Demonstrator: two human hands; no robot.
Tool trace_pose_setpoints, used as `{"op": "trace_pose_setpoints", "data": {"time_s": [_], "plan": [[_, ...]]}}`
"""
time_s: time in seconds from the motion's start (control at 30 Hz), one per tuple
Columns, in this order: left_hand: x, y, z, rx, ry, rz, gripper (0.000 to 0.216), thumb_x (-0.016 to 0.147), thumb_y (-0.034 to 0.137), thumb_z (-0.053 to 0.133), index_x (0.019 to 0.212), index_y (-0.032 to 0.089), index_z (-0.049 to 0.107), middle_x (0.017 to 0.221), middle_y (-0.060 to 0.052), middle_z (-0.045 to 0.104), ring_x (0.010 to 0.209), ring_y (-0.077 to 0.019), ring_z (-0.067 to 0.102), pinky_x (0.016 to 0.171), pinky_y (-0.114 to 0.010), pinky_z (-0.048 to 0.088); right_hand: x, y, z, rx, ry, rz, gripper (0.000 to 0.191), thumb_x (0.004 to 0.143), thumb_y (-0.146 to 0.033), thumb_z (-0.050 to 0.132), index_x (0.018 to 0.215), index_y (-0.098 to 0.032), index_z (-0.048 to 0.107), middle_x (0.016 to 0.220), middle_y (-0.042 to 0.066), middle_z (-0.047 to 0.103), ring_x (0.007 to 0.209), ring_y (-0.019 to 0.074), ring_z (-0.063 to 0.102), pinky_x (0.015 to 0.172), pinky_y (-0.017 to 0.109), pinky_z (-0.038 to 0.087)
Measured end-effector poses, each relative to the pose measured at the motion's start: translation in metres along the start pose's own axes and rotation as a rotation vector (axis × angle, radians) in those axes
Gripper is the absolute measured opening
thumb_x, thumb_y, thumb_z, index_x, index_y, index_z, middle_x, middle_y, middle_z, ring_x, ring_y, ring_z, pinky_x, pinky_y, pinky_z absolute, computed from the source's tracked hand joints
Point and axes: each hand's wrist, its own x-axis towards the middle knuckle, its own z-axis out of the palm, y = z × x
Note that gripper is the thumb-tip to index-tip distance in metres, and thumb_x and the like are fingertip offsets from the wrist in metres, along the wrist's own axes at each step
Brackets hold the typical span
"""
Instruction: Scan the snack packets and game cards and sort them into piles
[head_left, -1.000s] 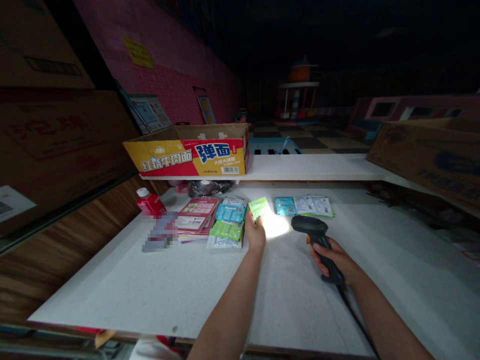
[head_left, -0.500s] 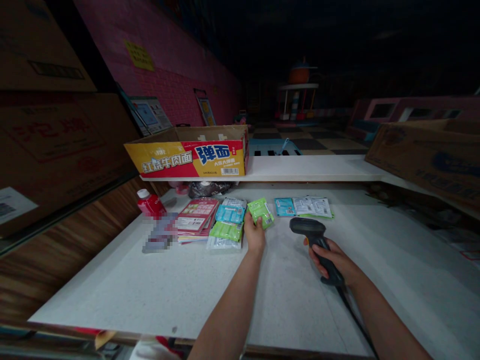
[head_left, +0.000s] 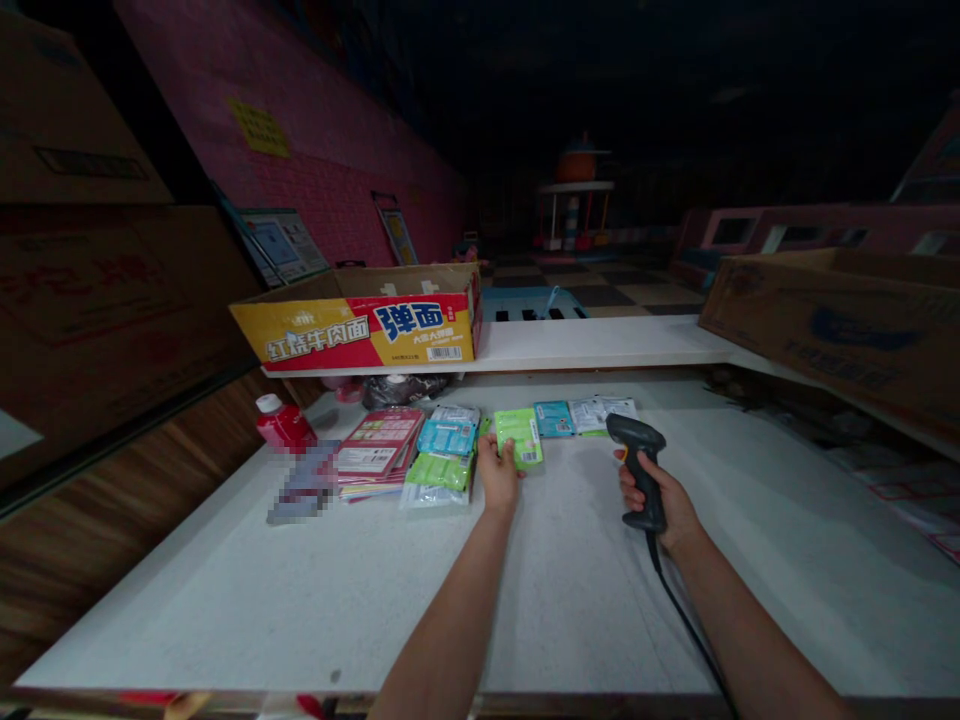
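Observation:
My left hand (head_left: 498, 474) is closed on a small green packet (head_left: 519, 438), thumb on its front and the other fingers mostly hidden behind. A barcode scanner (head_left: 637, 470), dark grey with a trailing cable, is gripped upright in my right hand (head_left: 670, 505). Its head points left, toward the packets. Left of my left hand lies a pile of blue, green and whitish packets (head_left: 444, 440), beside a stack of pink booklets (head_left: 379, 445). Behind and right of the held packet, a blue packet (head_left: 553, 418) lies with whitish ones (head_left: 589, 412).
A red bottle with a white cap (head_left: 283, 424) stands at the left near a blurred object (head_left: 304, 482). On the raised shelf (head_left: 585, 340) sit a yellow-red carton (head_left: 360, 330) and a brown box (head_left: 832, 310). A dark plastic bag (head_left: 401, 390) lies under the shelf.
The scanner has turned more upright and moved slightly right in my right hand. My left hand has straightened the green packet, its front now facing me. The whole view has shifted a little.

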Motion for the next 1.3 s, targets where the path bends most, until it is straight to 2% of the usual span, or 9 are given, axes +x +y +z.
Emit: {"op": "trace_pose_setpoints", "data": {"time_s": [0.1, 0.3, 0.5, 0.63, 0.73, 0.9, 1.1, 1.2, 1.3], "plan": [[0.0, 0.0, 0.002, -0.015, 0.0, -0.038, 0.034, 0.081, 0.042, 0.064, 0.101, 0.018, 0.051, 0.087, -0.004, 0.065, 0.058, -0.014, 0.062, 0.039, -0.021, 0.048, 0.001, 0.001, -0.002, 0.022, 0.001, 0.008, 0.038, 0.071, -0.046, 0.08, 0.094, -0.019, 0.065, 0.059, -0.005, 0.05, 0.041, 0.0048, 0.038, 0.035, 0.015, 0.034], [0.013, 0.011, 0.028, -0.129, -0.117, -0.193, 0.033, 0.083, 0.025, 0.065, 0.111, 0.02, 0.048, 0.096, -0.006, 0.068, 0.082, -0.019, 0.07, 0.063, -0.031, 0.061, 0.006, 0.004, -0.002, 0.044, 0.008, 0.019, 0.041, 0.068, -0.046, 0.082, 0.094, -0.018, 0.065, 0.059, -0.005, 0.051, 0.041, 0.0057, 0.039, 0.035, 0.016, 0.034], [0.035, 0.023, 0.072, -0.027, -0.102, -0.291, 0.027, 0.079, 0.008, 0.067, 0.1, 0.016, 0.051, 0.076, 0.002, 0.06, 0.069, -0.0143, 0.068, 0.062, -0.031, 0.061, 0.01, 0.005, -0.003, 0.025, 0.019, 0.007, 0.039, 0.07, -0.047, 0.079, 0.094, -0.02, 0.064, 0.06, -0.004, 0.051, 0.04, 0.0077, 0.04, 0.035, 0.019, 0.034], [0.044, 0.019, 0.084, 0.157, -0.102, -0.269, 0.027, 0.074, 0.008, 0.073, 0.094, 0.015, 0.056, 0.067, 0.004, 0.057, 0.06, -0.0129, 0.066, 0.058, -0.028, 0.058, 0.01, 0.005, -0.002, 0.02, 0.029, 0.007, 0.038, 0.071, -0.046, 0.079, 0.094, -0.02, 0.064, 0.06, -0.004, 0.051, 0.04, 0.008, 0.039, 0.034, 0.02, 0.034], [0.046, 0.017, 0.079, 0.254, -0.097, -0.242, 0.026, 0.07, 0.009, 0.076, 0.089, 0.016, 0.06, 0.065, 0.003, 0.058, 0.062, -0.0148, 0.066, 0.064, -0.028, 0.056, 0.01, 0.005, -0.001, 0.033, 0.033, 0.01, 0.039, 0.069, -0.045, 0.08, 0.094, -0.019, 0.064, 0.059, -0.004, 0.052, 0.04, 0.0073, 0.039, 0.034, 0.018, 0.034], [0.042, 0.02, 0.065, 0.664, -0.143, -0.062, 0.018, 0.073, 0.016, 0.074, 0.089, 0.018, 0.064, 0.072, -0.003, 0.065, 0.082, -0.0217, 0.068, 0.081, -0.032, 0.051, 0.011, 0.005, -0.001, 0.04, 0.023, 0.013, 0.041, 0.068, -0.045, 0.081, 0.094, -0.019, 0.064, 0.059, -0.004, 0.052, 0.041, 0.0072, 0.04, 0.035, 0.018, 0.035], [0.03, 0.034, 0.056, 0.77, -0.159, 0.085, 0.019, 0.079, 0.02, 0.068, 0.097, 0.015, 0.068, 0.1, -0.012, 0.066, 0.09, -0.0224, 0.066, 0.085, -0.032, 0.048, 0.009, 0.005, -0.001, 0.02, 0.022, 0.018, 0.04, 0.069, -0.046, 0.081, 0.094, -0.019, 0.064, 0.06, -0.004, 0.052, 0.041, 0.0073, 0.041, 0.035, 0.018, 0.036], [0.029, 0.052, 0.038, 0.85, -0.193, 0.223, 0.019, 0.084, 0.02, 0.062, 0.101, 0.016, 0.068, 0.102, -0.012, 0.065, 0.09, -0.0224, 0.064, 0.086, -0.033, 0.047, 0.006, 0.004, -0.001, -0.011, 0.013, 0.022, 0.039, 0.07, -0.045, 0.08, 0.094, -0.02, 0.063, 0.06, -0.004, 0.052, 0.042, 0.0071, 0.04, 0.035, 0.017, 0.036], [0.035, 0.075, 0.007, 0.956, -0.178, 0.333, 0.017, 0.085, 0.021, 0.06, 0.1, 0.017, 0.068, 0.101, -0.011, 0.065, 0.094, -0.0237, 0.062, 0.089, -0.035, 0.046, 0.004, 0.004, -0.001, 0.003, 0.014, 0.032, 0.038, 0.069, -0.045, 0.082, 0.093, -0.02, 0.064, 0.059, -0.004, 0.052, 0.042, 0.006, 0.04, 0.035, 0.016, 0.036]]}}
